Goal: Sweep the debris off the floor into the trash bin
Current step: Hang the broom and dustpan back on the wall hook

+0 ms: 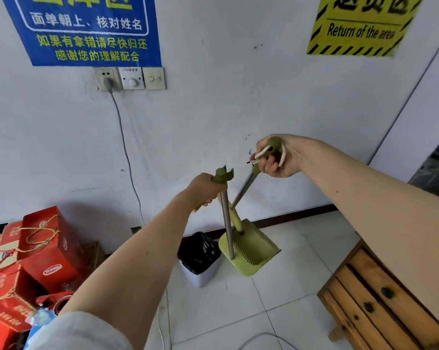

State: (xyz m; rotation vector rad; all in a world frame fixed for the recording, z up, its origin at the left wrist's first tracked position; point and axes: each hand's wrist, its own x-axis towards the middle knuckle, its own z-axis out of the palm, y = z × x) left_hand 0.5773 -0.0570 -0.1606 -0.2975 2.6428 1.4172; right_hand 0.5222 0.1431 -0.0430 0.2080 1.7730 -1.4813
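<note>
Both hands clamped on handles: left hand (204,189) wrapped round the green grip atop the metal pole that runs down into the dustpan (248,248); right hand (272,157) curled round the top of the other handle, a thinner rod slanting down to the green neck at the pan's back, w/ a white loop cord hanging off its cap. Which rod belongs to the broom (226,223) can't tell for sure; bristles not visible, prob. tucked in the pan. Pan hangs tilted, just beside and right of the trash bin (199,256), black liner open at the top. Debris: none I can make out on the tiles or in the pan. Judgement: tools in hand or being parted, either at the start or about to tip; can't say which. Next move likely needs the pan lip brought over the bin mouth, or broom pulled free to sweep. Room: wall close behind bin, red boxes (42,251) crowd left, wooden cabinet (380,296) edges in right; open tile mid-floor toward me. Loose cord on floor, trip/snag risk.
</note>
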